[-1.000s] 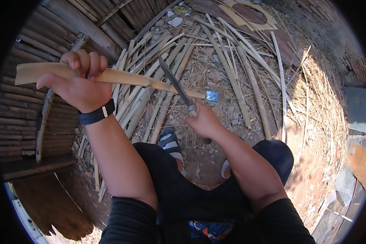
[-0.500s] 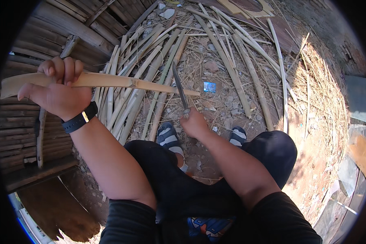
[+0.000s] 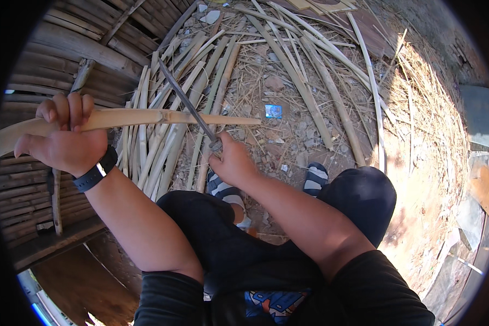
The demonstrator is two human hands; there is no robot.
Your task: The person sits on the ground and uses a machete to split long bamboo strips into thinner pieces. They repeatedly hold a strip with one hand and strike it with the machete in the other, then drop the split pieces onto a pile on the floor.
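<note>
My left hand point(image 3: 73, 130), with a dark watch at the wrist, is wrapped round the wide end of a pale split bamboo strip point(image 3: 136, 118). The strip runs nearly level to the right and narrows toward its tip. In my right hand point(image 3: 234, 160) is the handle of a long dark-bladed knife point(image 3: 182, 95). Its blade slants up and to the left, crossing the strip near the middle. Whether the edge bites into the bamboo cannot be made out. My fingers cover most of the knife's handle.
Several bamboo strips point(image 3: 144, 117) lie heaped at the left by a slatted bamboo wall point(image 3: 87, 46). More bamboo poles point(image 3: 331, 87) rest ahead on ground strewn with shavings and rubble. A small blue packet point(image 3: 273, 111) lies beyond my sandalled feet point(image 3: 315, 179).
My right hand has moved left and slightly up, and the blade now tilts farther left, crossing the strip closer to my left hand. The left hand still grips the strip.
</note>
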